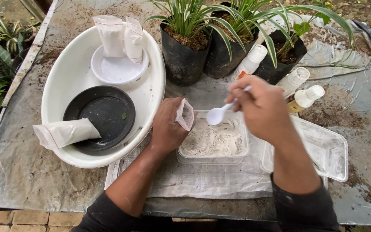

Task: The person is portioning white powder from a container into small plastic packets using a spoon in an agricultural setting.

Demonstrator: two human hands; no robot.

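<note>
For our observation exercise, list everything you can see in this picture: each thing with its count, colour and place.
basin: one, white, left on the table
black saucer: one, inside the basin, near side
white saucer: one, inside the basin, far side
filled bags: three, white; two on the white saucer, one on the black saucer
potted plants: three, green in black bags, far side
bottles: three, white-capped, beside the plants
tub of powder: one, clear, centre
lid: one, clear, right of the tub
table: one, grey, dirty
left hand: holds small bag
right hand: holds white spoon
</note>
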